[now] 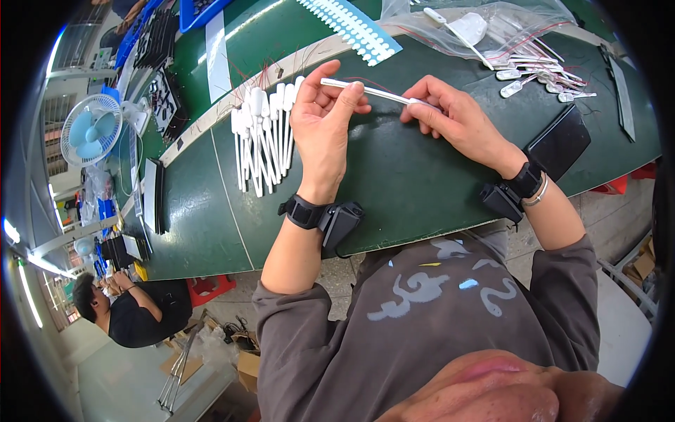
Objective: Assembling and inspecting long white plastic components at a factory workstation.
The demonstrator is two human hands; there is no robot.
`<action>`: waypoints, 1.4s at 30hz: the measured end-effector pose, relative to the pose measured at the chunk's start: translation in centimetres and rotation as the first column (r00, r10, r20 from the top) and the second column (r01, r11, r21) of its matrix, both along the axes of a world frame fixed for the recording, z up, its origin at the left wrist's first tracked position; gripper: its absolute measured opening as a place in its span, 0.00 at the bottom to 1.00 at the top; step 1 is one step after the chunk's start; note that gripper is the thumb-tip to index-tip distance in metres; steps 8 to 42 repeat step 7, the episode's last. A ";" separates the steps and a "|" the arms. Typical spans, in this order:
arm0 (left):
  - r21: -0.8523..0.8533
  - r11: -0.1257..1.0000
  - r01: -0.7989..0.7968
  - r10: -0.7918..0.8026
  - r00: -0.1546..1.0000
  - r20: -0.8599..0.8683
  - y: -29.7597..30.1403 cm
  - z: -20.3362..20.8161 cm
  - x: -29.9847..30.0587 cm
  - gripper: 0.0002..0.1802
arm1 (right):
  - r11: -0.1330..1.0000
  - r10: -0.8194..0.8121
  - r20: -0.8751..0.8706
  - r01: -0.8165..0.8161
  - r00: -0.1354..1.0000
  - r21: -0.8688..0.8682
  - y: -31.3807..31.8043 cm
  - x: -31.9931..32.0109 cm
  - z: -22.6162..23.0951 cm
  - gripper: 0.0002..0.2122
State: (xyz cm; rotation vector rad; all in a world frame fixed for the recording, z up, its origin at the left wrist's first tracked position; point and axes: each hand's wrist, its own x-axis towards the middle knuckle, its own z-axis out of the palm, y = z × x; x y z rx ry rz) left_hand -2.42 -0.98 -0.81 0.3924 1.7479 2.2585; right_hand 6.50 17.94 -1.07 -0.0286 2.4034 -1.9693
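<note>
Above the green table I hold a slim white plastic stick crosswise between both hands. My left hand pinches it near its left end, thumb against forefinger. Its right end lies in my right hand, whose fingers close round it and hide that part. A thin red wire shows just above the stick. Beside my left hand lies a bunch of similar white sticks with wider paddle heads, their heads pointing away from me and thin red wires beyond them.
Clear and white paddle-shaped pieces lie at the far right, by a transparent zip bag. A light-blue sheet of white stickers lies at the back. A dark flat case rests near my right wrist. Another person sits at the left.
</note>
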 end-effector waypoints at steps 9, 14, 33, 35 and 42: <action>0.023 0.999 -0.022 0.024 0.997 -0.078 0.7 -0.5 0.5 0.29 | 0.996 -0.094 -0.071 0.094 0.993 0.001 -0.1 0.0 -0.6 0.09; 0.023 0.999 -0.022 0.024 0.997 -0.078 0.7 -0.5 0.5 0.29 | 0.996 -0.094 -0.071 0.094 0.993 0.001 -0.1 0.0 -0.6 0.09; 0.023 0.999 -0.022 0.024 0.997 -0.078 0.7 -0.5 0.5 0.29 | 0.996 -0.094 -0.071 0.094 0.993 0.001 -0.1 0.0 -0.6 0.09; 0.023 0.999 -0.022 0.024 0.997 -0.078 0.7 -0.5 0.5 0.29 | 0.996 -0.094 -0.071 0.094 0.993 0.001 -0.1 0.0 -0.6 0.09; 0.023 0.999 -0.022 0.024 0.997 -0.078 0.7 -0.5 0.5 0.29 | 0.996 -0.094 -0.071 0.094 0.993 0.001 -0.1 0.0 -0.6 0.09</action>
